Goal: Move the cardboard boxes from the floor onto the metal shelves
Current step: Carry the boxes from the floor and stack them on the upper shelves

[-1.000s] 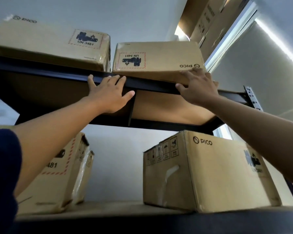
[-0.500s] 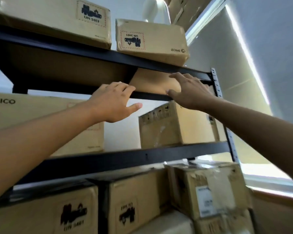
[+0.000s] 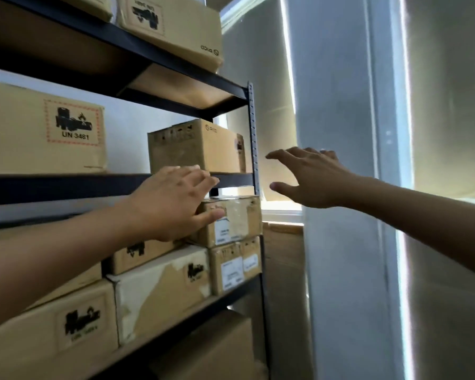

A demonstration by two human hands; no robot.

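A black metal shelf unit [image 3: 253, 138] fills the left half of the view, its levels stacked with cardboard boxes. A flat box [image 3: 173, 28] lies on the top level near the right end. Below it stand a large box with a UN 3481 label [image 3: 41, 130] and a smaller box [image 3: 195, 145]. My left hand [image 3: 173, 204] hovers with relaxed fingers in front of a taped box [image 3: 239, 218] on the level beneath. My right hand [image 3: 310, 176] is spread open in the air to the right of the shelf post. Both hands hold nothing.
More boxes [image 3: 159, 292] fill the lower levels, and another box [image 3: 211, 349] sits at the bottom. A grey pillar [image 3: 340, 215] and a window with bright blinds [image 3: 450, 105] stand to the right of the shelf.
Both hands have come away from the top-shelf box and dropped lower. The view has swung down and to the right, bringing lower shelves and the window into sight.
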